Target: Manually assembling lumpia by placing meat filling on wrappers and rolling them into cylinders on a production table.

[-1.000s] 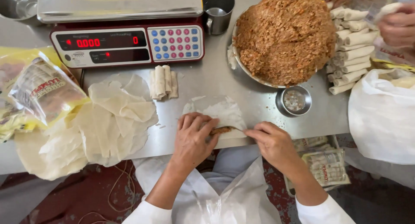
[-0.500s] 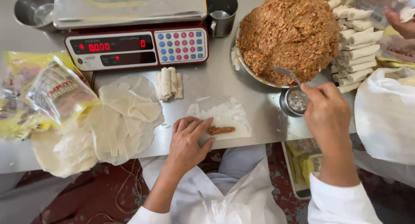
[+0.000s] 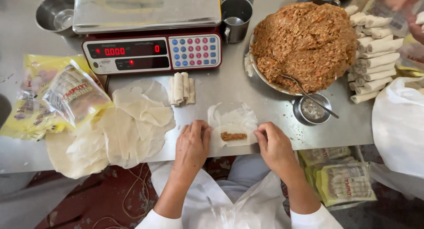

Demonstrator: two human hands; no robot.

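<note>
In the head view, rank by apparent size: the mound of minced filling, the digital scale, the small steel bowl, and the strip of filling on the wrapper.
1. Digital scale
2. Mound of minced filling
3. Small steel bowl
4. Strip of filling, between the hands.

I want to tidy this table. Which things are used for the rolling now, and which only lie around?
In use: left hand, right hand, wrapper with filling strip, filling heap, spoon, wrapper pile.
Lying about: scale, metal cups, yellow packets.
</note>
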